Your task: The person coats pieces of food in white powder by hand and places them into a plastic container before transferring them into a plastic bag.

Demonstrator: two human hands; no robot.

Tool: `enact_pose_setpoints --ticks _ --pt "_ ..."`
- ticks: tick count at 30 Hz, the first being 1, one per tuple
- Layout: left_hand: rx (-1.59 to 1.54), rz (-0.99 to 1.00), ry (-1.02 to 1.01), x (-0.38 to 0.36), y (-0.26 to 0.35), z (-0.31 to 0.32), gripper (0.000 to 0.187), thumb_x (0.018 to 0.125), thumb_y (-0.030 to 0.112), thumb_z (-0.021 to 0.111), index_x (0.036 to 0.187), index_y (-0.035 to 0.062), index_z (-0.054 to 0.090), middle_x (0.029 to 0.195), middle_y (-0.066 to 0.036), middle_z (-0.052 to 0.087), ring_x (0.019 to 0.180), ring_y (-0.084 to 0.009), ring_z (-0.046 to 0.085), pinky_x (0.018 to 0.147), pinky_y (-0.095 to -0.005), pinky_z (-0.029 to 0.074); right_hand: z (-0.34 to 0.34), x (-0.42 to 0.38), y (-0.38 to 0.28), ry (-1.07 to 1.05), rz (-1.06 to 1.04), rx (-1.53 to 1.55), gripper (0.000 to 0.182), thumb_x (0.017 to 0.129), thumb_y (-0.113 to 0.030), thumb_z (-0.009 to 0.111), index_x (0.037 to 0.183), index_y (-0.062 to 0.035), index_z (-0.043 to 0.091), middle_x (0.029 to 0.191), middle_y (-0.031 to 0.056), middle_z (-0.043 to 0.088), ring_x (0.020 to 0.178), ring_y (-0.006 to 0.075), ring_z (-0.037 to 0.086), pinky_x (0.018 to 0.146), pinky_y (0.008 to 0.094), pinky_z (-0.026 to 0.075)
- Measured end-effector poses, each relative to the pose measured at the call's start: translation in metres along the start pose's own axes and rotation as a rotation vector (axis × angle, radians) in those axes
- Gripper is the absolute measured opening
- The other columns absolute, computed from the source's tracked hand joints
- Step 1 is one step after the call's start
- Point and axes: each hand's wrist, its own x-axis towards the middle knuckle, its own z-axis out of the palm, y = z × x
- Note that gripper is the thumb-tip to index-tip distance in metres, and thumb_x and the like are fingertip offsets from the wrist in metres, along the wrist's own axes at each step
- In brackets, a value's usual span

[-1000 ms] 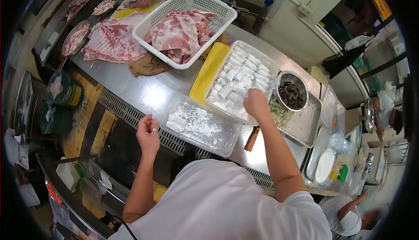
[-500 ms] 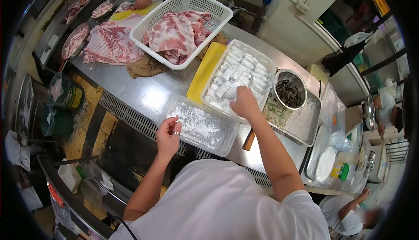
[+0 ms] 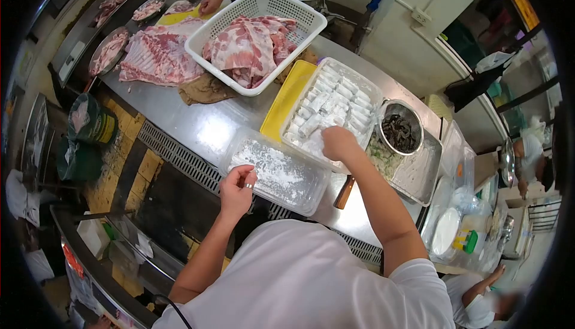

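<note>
My right hand (image 3: 338, 143) rests knuckles-up on the near end of a clear tray (image 3: 372, 92) filled with several white floured rolls (image 3: 335, 98). Its fingers curl down out of sight, so I cannot tell if they hold a roll. My left hand (image 3: 236, 188), wearing a ring, pinches the near left rim of a clear flour container (image 3: 278, 173) that stands in front of the tray. A yellow board (image 3: 287, 98) lies under the tray's left side.
A white basket (image 3: 200, 35) of raw pork and a slab of ribs (image 3: 156, 56) lie farther left on the steel counter (image 3: 203, 125). Another person's hand (image 3: 209, 4) works at the far end. A metal bowl (image 3: 400, 128) and a knife handle (image 3: 345, 192) sit right.
My left hand came from open air to the flour container's rim. My right hand drew back from the middle of the roll tray to its near end.
</note>
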Motion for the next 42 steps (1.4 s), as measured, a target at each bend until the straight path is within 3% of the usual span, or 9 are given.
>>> enact_pose_setpoints --ticks 2,5,13,22,25,28,31,37,42 --pt "-0.006 -0.041 -0.026 0.0 0.007 -0.004 0.016 0.102 0.007 0.069 0.115 -0.0018 0.069 0.09 -0.002 0.071 0.076 -0.0057 0.06 0.07 -0.0225 0.05 -0.017 -0.003 0.003 -0.162 0.039 -0.014 0.027 0.081 -0.012 0.066 0.103 0.0004 0.075 0.113 0.0235 0.075 0.106 0.0382 0.073 0.091 0.0493 0.059" --pt "-0.011 -0.067 -0.039 -0.003 -0.002 -0.005 0.016 0.103 0.007 0.067 0.116 -0.0018 0.069 0.091 -0.002 0.071 0.078 -0.0055 0.06 0.071 -0.022 0.05 -0.003 0.011 0.008 0.041 0.023 0.066 0.023 0.082 -0.012 0.066 0.1 0.0006 0.075 0.11 0.0234 0.075 0.105 0.0382 0.073 0.09 0.0497 0.059" --pt "-0.057 -0.071 0.005 -0.004 -0.001 -0.005 0.017 0.101 0.012 0.072 0.109 -0.0024 0.072 0.083 -0.001 0.072 0.074 -0.0057 0.062 0.067 -0.0234 0.051 0.019 0.005 0.008 0.168 0.037 0.201 0.035 0.081 -0.019 0.077 0.109 -0.0009 0.07 0.107 0.0261 0.073 0.105 0.0431 0.07 0.093 0.0486 0.057" --pt "-0.06 -0.098 0.0 -0.001 -0.006 -0.006 0.016 0.101 0.011 0.072 0.111 -0.0018 0.072 0.084 -0.001 0.071 0.075 -0.0055 0.062 0.068 -0.0234 0.051 0.018 -0.028 0.046 0.342 -0.039 0.41 0.039 0.081 -0.016 0.076 0.114 0.0035 0.07 0.108 0.0302 0.072 0.106 0.048 0.068 0.094 0.0488 0.055" --pt "-0.069 -0.092 -0.011 0.004 -0.003 -0.003 0.016 0.101 0.011 0.072 0.11 -0.0017 0.072 0.085 -0.001 0.071 0.075 -0.0052 0.062 0.069 -0.023 0.051 -0.004 -0.042 0.047 0.123 0.127 0.594 0.042 0.083 -0.02 0.077 0.116 0.0051 0.069 0.111 0.0322 0.072 0.107 0.0477 0.069 0.095 0.0474 0.056" --pt "-0.074 -0.076 -0.01 0.006 0.0 0.0 0.015 0.101 0.01 0.072 0.11 -0.0018 0.072 0.084 -0.001 0.071 0.076 -0.0051 0.062 0.069 -0.0227 0.051 0.028 -0.022 0.051 0.196 0.322 0.532 0.046 0.084 -0.025 0.077 0.115 0.0086 0.068 0.109 0.0344 0.071 0.107 0.0469 0.07 0.095 0.0468 0.056" --pt "-0.082 -0.082 -0.019 0.005 0.001 -0.001 0.015 0.101 0.01 0.072 0.11 -0.0019 0.071 0.084 -0.001 0.071 0.076 -0.0052 0.062 0.069 -0.0228 0.051 0.034 -0.005 0.031 0.05 0.316 0.469 0.05 0.085 -0.029 0.075 0.112 0.0122 0.067 0.107 0.0361 0.071 0.107 0.0471 0.07 0.095 0.0477 0.056" --pt "-0.085 -0.066 0.004 0.005 -0.002 -0.004 0.014 0.101 0.009 0.071 0.11 -0.0019 0.071 0.085 -0.001 0.071 0.077 -0.0061 0.062 0.071 -0.0231 0.051 0.025 -0.012 0.012 0.083 0.405 0.547 0.047 0.085 -0.026 0.072 0.112 0.0117 0.067 0.114 0.0356 0.07 0.112 0.0463 0.069 0.096 0.0468 0.055" --pt "-0.093 -0.104 0.029 0.007 -0.006 -0.012 0.014 0.101 0.009 0.07 0.111 -0.0021 0.071 0.086 -0.002 0.071 0.077 -0.0065 0.063 0.071 -0.0233 0.052 0.037 -0.032 0.036 0.185 0.193 0.55 0.042 0.085 -0.021 0.072 0.115 0.0088 0.067 0.114 0.0341 0.069 0.113 0.0471 0.067 0.098 0.0468 0.053"
